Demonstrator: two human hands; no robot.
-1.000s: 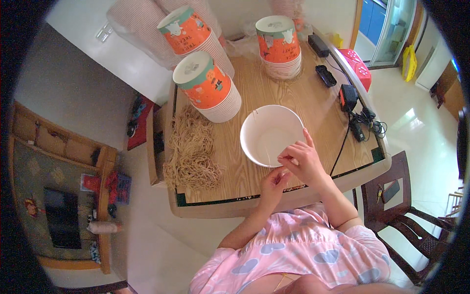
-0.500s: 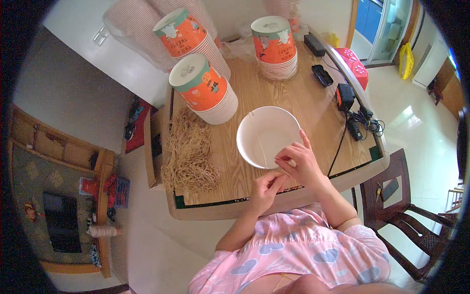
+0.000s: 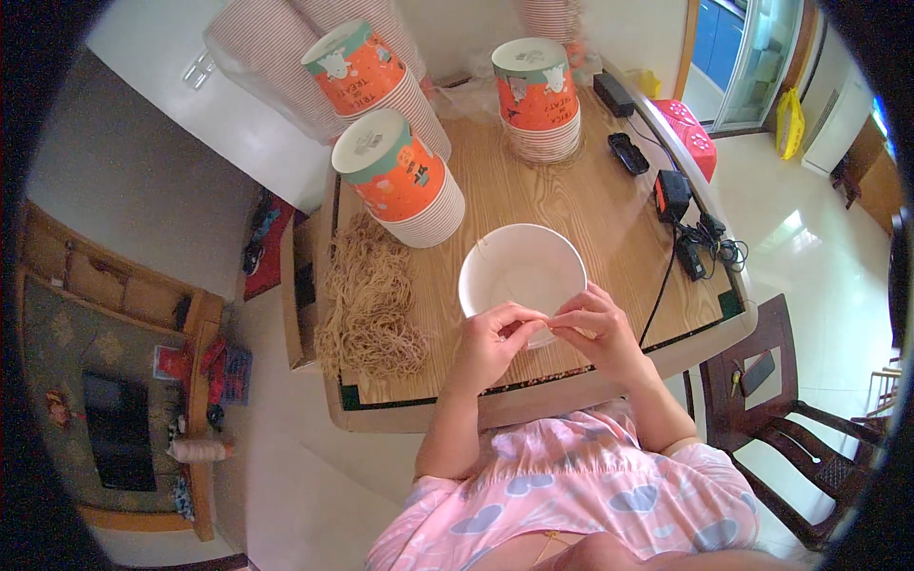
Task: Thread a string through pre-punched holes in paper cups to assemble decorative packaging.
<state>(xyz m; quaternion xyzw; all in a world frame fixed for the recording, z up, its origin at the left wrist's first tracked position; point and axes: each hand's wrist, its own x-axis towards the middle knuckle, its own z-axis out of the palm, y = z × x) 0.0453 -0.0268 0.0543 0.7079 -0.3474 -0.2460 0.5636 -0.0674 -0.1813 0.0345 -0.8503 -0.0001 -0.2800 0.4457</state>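
A white paper bucket (image 3: 524, 262) stands mouth up at the table's front edge, its inside facing me. A thin tan string shows faintly at its far rim. My left hand (image 3: 497, 341) and my right hand (image 3: 595, 333) meet at the near rim, thumbs and forefingers pinched together with their tips nearly touching. The string end between them is mostly hidden by the fingers. To the left of the bucket lies a loose heap of tan strings (image 3: 367, 305).
Nested stacks of orange and green printed buckets (image 3: 405, 181) stand at the far left, with another stack (image 3: 536, 100) at the back. Black adapters and cables (image 3: 693, 238) lie along the right edge. A dark wooden chair (image 3: 762, 381) holding a phone is at the right.
My left hand has moved up and left to the bucket's near rim. My right hand has come down beside it, its raised forefinger now folded in. The bucket appears slightly lower.
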